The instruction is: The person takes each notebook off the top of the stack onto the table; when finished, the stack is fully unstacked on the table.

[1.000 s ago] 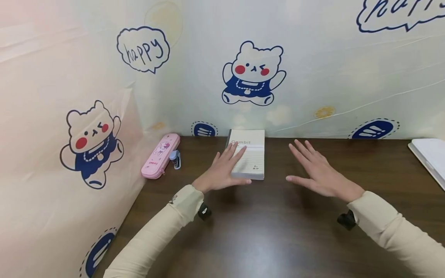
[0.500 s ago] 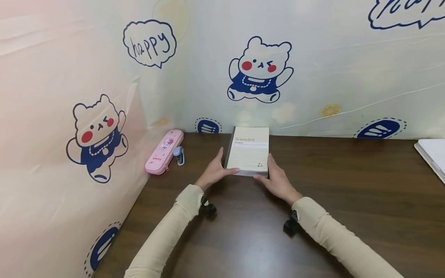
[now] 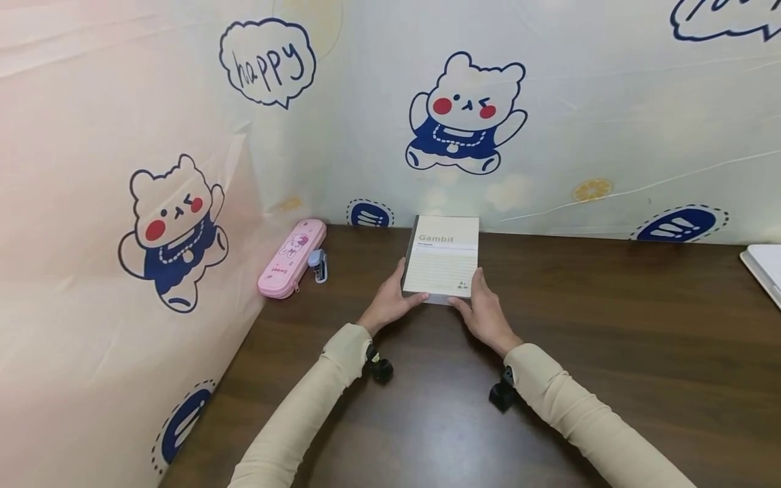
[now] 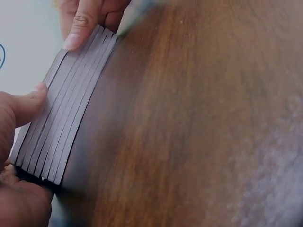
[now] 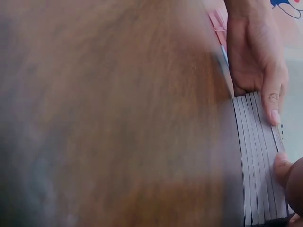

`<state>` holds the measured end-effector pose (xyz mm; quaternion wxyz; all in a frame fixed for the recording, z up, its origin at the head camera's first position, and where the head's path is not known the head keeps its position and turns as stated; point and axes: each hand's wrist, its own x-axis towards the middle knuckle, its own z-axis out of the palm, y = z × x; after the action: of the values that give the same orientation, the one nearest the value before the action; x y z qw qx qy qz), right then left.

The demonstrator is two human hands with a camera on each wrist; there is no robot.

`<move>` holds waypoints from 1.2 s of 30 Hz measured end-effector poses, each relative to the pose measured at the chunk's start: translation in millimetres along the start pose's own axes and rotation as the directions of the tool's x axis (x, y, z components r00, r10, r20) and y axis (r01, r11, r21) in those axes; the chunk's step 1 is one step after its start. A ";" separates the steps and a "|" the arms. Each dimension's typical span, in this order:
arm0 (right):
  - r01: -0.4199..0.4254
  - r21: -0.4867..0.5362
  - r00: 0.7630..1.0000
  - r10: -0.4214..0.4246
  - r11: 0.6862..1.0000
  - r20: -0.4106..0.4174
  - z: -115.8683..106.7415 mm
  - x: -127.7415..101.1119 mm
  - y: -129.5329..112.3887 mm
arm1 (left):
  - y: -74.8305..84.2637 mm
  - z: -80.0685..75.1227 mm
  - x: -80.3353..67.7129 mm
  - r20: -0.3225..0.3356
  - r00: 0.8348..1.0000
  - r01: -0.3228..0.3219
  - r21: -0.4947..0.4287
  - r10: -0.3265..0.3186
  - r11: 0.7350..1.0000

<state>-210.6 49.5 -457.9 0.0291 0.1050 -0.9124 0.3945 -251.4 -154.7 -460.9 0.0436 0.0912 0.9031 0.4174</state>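
While both hands close on its near corners, the stack of notebooks (image 3: 443, 257) lies flat on the table (image 3: 610, 339), directly ahead of the wrists and close to the backdrop (image 3: 579, 122). The left hand (image 3: 390, 305) grips the near left corner, thumb on the top cover, fingers curled at the side. The right hand (image 3: 485, 315) grips the near right corner the same way. Both wrist views show a thumb (image 4: 28, 101) pressed on the stacked page edges (image 5: 259, 165). A second ago the left palm lay flat on the cover and the right hand hovered spread, apart from the stack; half a second ago both arrived at the corners. Judged from this, reaching is over and a two-handed hold is set, with the stack not visibly raised. Left of the left hand lie a pink case (image 3: 291, 258) and a small stapler (image 3: 318, 264). Far right of the right hand, a white book (image 3: 765, 268) meets the frame edge.
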 end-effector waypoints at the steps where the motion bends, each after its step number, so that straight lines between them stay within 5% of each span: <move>1: -0.005 0.007 1.000 0.005 1.000 -0.002 0.4 0.0 0.0 | 0.0 0.1 -0.2 0.000 1.000 -0.003 -0.002 0.003 1.000; 18: 0.029 -0.060 1.000 -0.029 0.998 0.004 -2.1 0.5 -1.2 | 3.4 -0.3 0.3 0.011 1.000 -0.001 0.005 0.001 1.000; 27: -0.011 -0.048 1.000 0.012 0.999 0.020 -0.1 3.9 1.0 | 12.9 0.8 4.7 -0.091 0.996 -0.033 -0.204 0.014 0.978; 33: -0.016 -0.055 1.000 0.017 0.998 0.025 -0.2 3.7 2.1 | 29.5 -4.2 5.2 -0.231 0.973 -0.049 -0.096 0.025 0.994; 36: -0.013 -0.055 1.000 0.014 0.998 0.016 -1.7 3.2 3.3 | 43.7 -6.7 5.9 -0.241 0.970 -0.014 -0.146 -0.022 0.989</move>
<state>-214.5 52.3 -458.7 0.0218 0.1011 -0.9237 0.3688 -252.7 -130.7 -423.4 -0.0594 0.0345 0.8687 0.4905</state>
